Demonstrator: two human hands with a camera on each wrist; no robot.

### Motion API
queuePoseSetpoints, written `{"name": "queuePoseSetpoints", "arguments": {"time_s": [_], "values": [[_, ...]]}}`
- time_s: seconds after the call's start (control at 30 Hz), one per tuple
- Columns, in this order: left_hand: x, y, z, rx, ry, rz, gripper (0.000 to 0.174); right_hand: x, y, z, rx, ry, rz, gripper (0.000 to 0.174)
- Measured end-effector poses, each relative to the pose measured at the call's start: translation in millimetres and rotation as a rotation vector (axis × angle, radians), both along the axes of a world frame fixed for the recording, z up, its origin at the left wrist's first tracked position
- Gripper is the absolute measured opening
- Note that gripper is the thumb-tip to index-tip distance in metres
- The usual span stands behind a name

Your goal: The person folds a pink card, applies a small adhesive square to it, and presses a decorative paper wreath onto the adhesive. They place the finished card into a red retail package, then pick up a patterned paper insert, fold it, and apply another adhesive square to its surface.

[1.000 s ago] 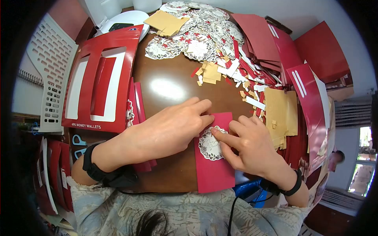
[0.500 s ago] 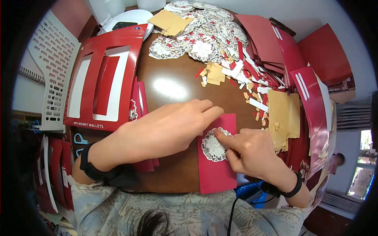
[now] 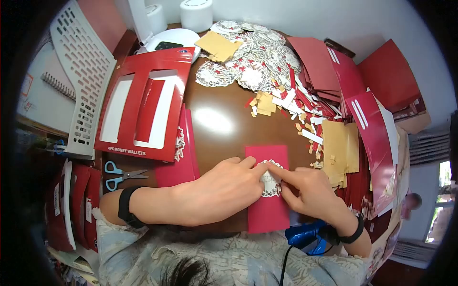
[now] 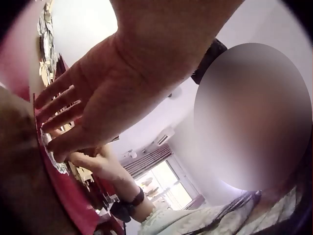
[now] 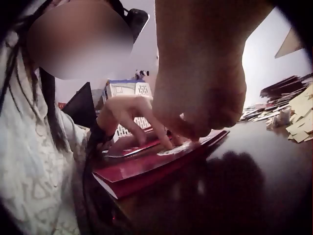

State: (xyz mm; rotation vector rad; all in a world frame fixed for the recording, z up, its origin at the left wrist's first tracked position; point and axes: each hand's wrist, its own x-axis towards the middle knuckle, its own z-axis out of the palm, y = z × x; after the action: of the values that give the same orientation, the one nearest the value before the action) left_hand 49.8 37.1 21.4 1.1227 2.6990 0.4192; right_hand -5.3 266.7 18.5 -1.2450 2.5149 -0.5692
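A red paper wallet [image 3: 268, 214] lies upright before me on the table, with a round white floral cutout [image 3: 271, 188] on its middle. My left hand [image 3: 224, 193] reaches over from the left with fingers extended, its fingertips pressing at the cutout's upper left; the hand covers the cutout's left side. In the left wrist view those fingers [image 4: 61, 107] are straight and slightly spread. My right hand [image 3: 312, 190] comes from the other side, its extended index finger touching the cutout's top edge and its thumb near the lower right edge. The other right fingers are tucked in.
Red wallets [image 3: 176, 169] and light-blue scissors [image 3: 119, 175] lie to the left, beside a red windowed package [image 3: 143, 107]. Many cutouts [image 3: 255, 59] are heaped at the back. Paper scraps [image 3: 286, 97], tan sheets [image 3: 336, 148] and stacked red wallets [image 3: 317, 62] fill the right.
My left hand has come down and toward me from the wallet's upper left onto the cutout. The right index finger stays at the cutout's upper edge. The head view has tilted up slightly.
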Motion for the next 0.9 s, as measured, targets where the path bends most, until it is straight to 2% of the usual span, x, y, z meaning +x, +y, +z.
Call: {"name": "queuePoseSetpoints", "arguments": {"time_s": [0.23, 0.3, 0.33, 0.47, 0.53, 0.57, 0.63, 0.77, 0.83, 0.9], "values": [[3.8, 2.8, -3.5, 0.000, 0.016, 0.011, 0.023, 36.4, 13.1, 13.3, -0.055, 0.121, 0.072, 0.043], [7.7, 4.7, -3.3, -0.029, 0.038, 0.013, 0.024, 46.6, 15.7, 5.1, -0.245, 0.184, 0.164, 0.040], [10.1, 5.6, -3.0, -0.059, 0.056, 0.016, 0.026, 55.1, 17.8, 4.0, -0.197, 0.176, 0.167, 0.039], [21.8, 8.7, 20.5, -0.180, 0.100, 0.107, 0.034, 74.0, 21.8, -5.7, -0.051, 0.220, 0.157, 0.053], [25.2, 8.9, 33.7, -0.415, 0.189, 0.464, 0.044, 77.5, 24.3, -11.1, -0.002, 0.268, 0.131, 0.059], [23.6, 6.0, 33.7, -0.474, 0.218, 0.562, 0.052, 77.8, 25.2, -11.5, -0.004, 0.272, 0.133, 0.059], [20.0, -0.5, 22.4, -0.553, 0.283, 0.648, 0.055, 78.0, 26.7, -11.7, 0.013, 0.269, 0.089, 0.060], [16.9, 10.6, -1.8, -0.678, 0.208, 0.607, 0.060, 78.0, 27.4, -13.0, 0.010, 0.272, 0.081, 0.060], [20.9, 16.3, -13.3, -0.738, 0.386, 0.490, 0.065, 79.1, 26.8, -14.4, 0.001, 0.275, 0.066, 0.061], [31.4, 27.8, -14.7, -0.716, 0.291, 0.535, 0.067, 80.5, 26.5, -14.8, -0.003, 0.273, 0.060, 0.061]]}}
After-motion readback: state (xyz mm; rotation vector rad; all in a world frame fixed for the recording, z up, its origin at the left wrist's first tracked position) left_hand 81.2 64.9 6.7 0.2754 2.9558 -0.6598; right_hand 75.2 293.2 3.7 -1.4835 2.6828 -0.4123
